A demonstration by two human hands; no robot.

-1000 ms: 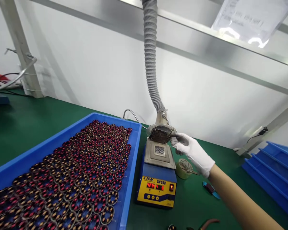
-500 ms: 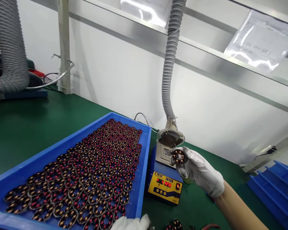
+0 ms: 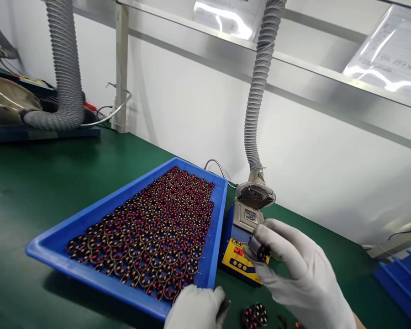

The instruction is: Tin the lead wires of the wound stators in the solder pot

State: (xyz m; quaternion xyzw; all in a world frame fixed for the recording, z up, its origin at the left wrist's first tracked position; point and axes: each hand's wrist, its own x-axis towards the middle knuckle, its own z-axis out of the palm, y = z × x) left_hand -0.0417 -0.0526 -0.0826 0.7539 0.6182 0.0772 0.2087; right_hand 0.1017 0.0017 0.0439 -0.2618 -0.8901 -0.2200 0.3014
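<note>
My right hand [image 3: 296,274], in a white glove, pinches a small round wound coil [image 3: 259,250] in front of the blue and yellow solder pot [image 3: 241,244]. My left hand [image 3: 197,308], also gloved, shows at the bottom edge beside the near corner of the blue tray [image 3: 60,244]; its fingers look curled, and I cannot make out anything in them. The tray holds several rows of round red and copper coils [image 3: 157,233]. Two more coils [image 3: 255,315] lie on the green mat between my hands.
A grey ribbed fume hose [image 3: 258,91] drops to a round intake [image 3: 255,195] over the solder pot. A second hose [image 3: 66,73] and cables lie at the far left. Stacked blue trays [image 3: 402,285] sit at the right edge. A white wall backs the bench.
My right hand drew the coil back from the solder pot toward me and lower. My left hand came into view at the bottom. The view swung left and down.
</note>
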